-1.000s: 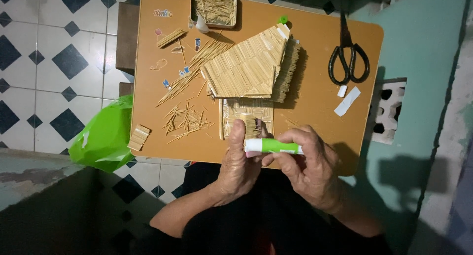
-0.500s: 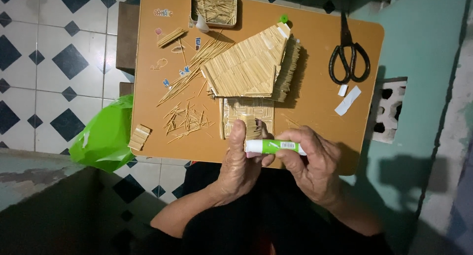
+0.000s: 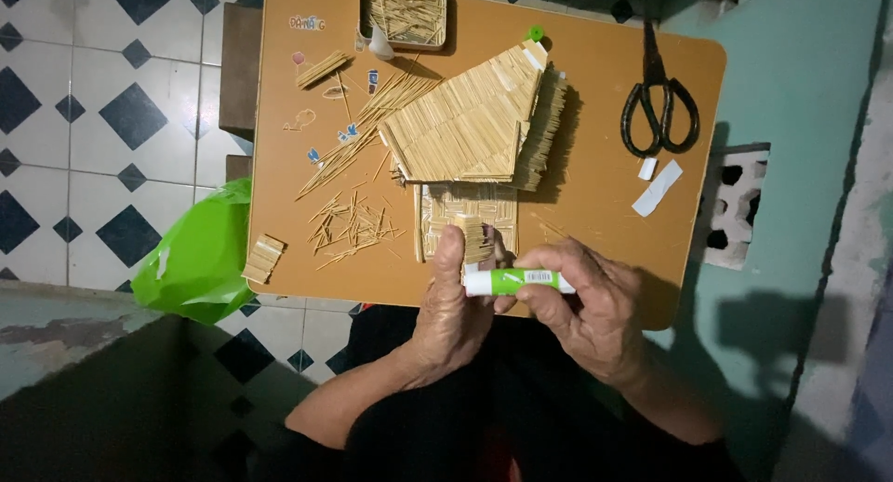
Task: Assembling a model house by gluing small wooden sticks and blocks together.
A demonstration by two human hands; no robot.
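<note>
The right hand [image 3: 595, 310] gripped a green-and-white glue stick [image 3: 517, 281] lying sideways at the near edge of the table [image 3: 595, 203], its fingers closed round the green end. The left hand [image 3: 453, 305] pinched a small bundle of toothpicks [image 3: 475, 239] against the stick's white tip, thumb raised along the bundle.

The bundle looked loosely held; pressing the glue too hard could have splayed it or knocked sticks onto the woven toothpick panel [image 3: 465, 207] just beyond. A slip of the hands toward the far side might also have nudged the toothpick roof [image 3: 465, 124], which rested on that panel.

Compared with a second before, both hands sat in nearly the same place; the glue stick had barely shifted, and the scissors [image 3: 659, 96] at the far right lay unmoved.
</note>
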